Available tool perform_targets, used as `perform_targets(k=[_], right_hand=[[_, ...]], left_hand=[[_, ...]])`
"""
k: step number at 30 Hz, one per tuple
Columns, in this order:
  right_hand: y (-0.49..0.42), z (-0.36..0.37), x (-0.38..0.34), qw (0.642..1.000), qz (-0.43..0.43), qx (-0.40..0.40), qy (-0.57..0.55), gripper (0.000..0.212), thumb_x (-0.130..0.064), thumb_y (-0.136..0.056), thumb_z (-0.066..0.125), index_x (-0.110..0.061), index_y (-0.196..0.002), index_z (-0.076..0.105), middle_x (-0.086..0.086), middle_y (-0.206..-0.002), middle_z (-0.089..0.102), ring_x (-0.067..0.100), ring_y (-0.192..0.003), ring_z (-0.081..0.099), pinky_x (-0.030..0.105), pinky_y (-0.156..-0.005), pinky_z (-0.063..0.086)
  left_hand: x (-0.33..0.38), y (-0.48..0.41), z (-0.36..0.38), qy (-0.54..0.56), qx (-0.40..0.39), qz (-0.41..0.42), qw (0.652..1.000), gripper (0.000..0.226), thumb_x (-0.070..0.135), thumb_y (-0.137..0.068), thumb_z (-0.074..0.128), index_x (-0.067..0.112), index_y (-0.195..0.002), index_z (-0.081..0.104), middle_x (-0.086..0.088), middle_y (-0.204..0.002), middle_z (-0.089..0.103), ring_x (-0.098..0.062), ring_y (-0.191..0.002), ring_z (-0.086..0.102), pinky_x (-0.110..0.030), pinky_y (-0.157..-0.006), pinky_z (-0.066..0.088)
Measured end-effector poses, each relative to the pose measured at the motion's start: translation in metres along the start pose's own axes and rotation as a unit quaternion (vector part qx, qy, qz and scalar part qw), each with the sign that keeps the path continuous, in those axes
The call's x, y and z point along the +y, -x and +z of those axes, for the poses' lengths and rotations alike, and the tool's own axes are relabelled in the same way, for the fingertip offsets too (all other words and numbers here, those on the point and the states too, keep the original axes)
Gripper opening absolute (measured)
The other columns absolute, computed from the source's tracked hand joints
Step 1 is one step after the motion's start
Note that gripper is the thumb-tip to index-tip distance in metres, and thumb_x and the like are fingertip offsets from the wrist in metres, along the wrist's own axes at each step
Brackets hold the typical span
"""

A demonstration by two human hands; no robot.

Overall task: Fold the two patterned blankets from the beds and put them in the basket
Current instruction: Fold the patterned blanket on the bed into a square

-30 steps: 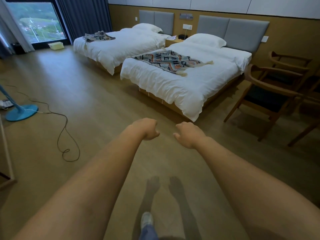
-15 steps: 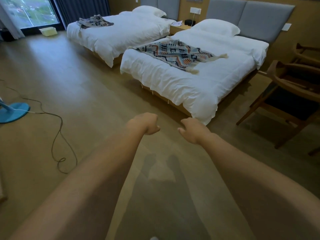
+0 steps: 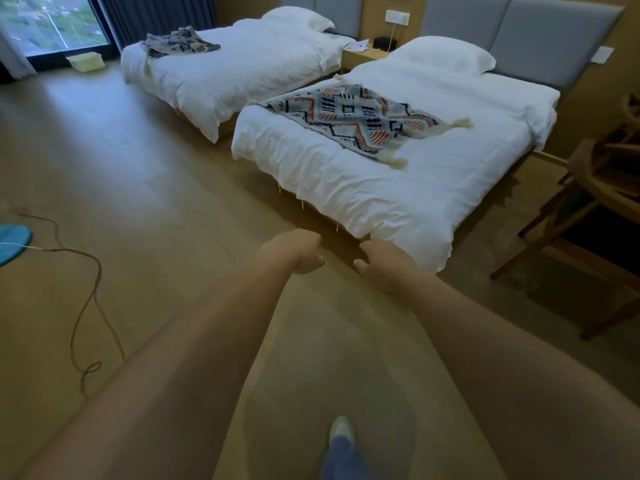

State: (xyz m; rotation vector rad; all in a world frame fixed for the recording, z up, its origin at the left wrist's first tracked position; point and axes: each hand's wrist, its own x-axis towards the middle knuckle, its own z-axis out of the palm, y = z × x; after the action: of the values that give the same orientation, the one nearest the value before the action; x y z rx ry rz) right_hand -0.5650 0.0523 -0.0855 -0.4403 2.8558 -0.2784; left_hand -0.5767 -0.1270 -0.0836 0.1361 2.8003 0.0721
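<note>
A patterned blanket with zigzag bands and cream tassels lies spread across the near white bed. A second, greyer patterned blanket sits crumpled at the foot of the far bed. A pale basket stands on the floor by the window. My left hand and my right hand are stretched out side by side over the floor, just short of the near bed's corner. Both have curled fingers and hold nothing.
Wooden chairs stand at the right, close to the near bed. A dark cable loops over the floor at the left, beside a blue fan base. A nightstand sits between the beds. My foot shows below.
I have walked closer to the near bed, so both beds look larger and nearer. My hands stay out front, curled and holding nothing.
</note>
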Motion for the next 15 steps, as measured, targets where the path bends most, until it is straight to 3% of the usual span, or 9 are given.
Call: perform_targets(k=[7, 15], right_hand=[[-0.136, -0.035, 0.019, 0.999, -0.031, -0.005, 0.003, 0.033, -0.034, -0.092, 0.044, -0.01, -0.114, 0.051, 0.009, -0.117, 0.054, 0.025, -0.103, 0.052, 0.038, -0.089, 0.046], [-0.258, -0.055, 0.008, 0.997, -0.07, -0.024, 0.0, 0.029, -0.032, -0.093, 0.045, -0.008, -0.108, 0.05, 0.011, -0.114, 0.054, 0.027, -0.101, 0.052, 0.035, -0.083, 0.042]], left_hand=[[-0.019, -0.121, -0.063, 0.021, 0.021, 0.002, 1.0, 0.05, 0.04, -0.09, 0.05, 0.012, -0.132, 0.043, -0.01, -0.134, 0.05, -0.028, -0.119, 0.049, -0.039, -0.093, 0.043], [-0.067, -0.219, -0.098, 0.032, 0.024, -0.008, 0.999, 0.05, 0.037, -0.09, 0.05, 0.01, -0.132, 0.043, -0.01, -0.134, 0.047, -0.028, -0.118, 0.05, -0.037, -0.091, 0.042]])
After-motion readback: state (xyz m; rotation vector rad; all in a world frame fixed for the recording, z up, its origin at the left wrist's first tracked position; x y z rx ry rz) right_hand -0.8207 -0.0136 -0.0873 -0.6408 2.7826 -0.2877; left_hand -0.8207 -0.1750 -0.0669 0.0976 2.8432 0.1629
